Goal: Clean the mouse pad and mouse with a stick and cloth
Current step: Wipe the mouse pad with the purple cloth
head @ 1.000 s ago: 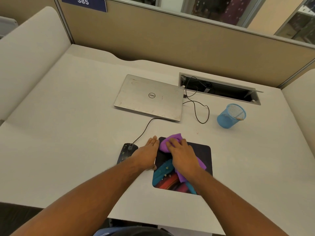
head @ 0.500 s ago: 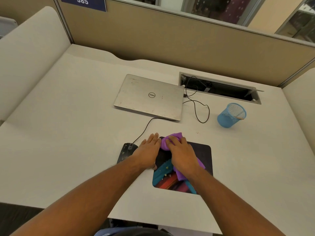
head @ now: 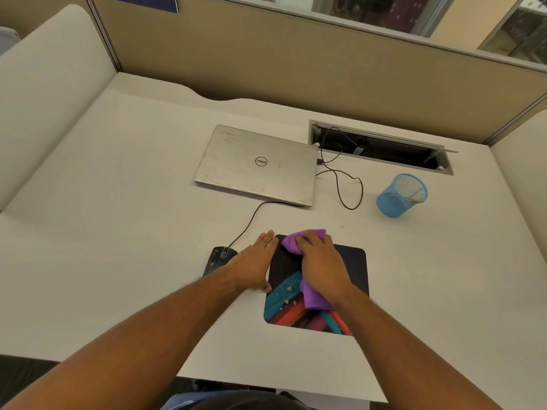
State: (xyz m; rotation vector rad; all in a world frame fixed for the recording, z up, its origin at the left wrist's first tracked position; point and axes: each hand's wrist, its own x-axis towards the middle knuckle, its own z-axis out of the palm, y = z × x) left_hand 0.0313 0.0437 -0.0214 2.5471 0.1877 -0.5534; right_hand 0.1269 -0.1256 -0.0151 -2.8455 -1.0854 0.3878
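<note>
The purple cloth [head: 305,241] is soft and floppy, so it bunches up. The right hand [head: 321,261] has its fingers [head: 307,240] curled on it, pushing it down at the far edge of the mouse pad [head: 352,267]. The pad looks thin and bendy and could slide, so the left hand [head: 251,264] lies flat, fingers straight, at its left edge on the white surface [head: 133,247]. Small crumbs sit on the near part. The black mouse [head: 217,258] waits just left; hold its sides.
</note>
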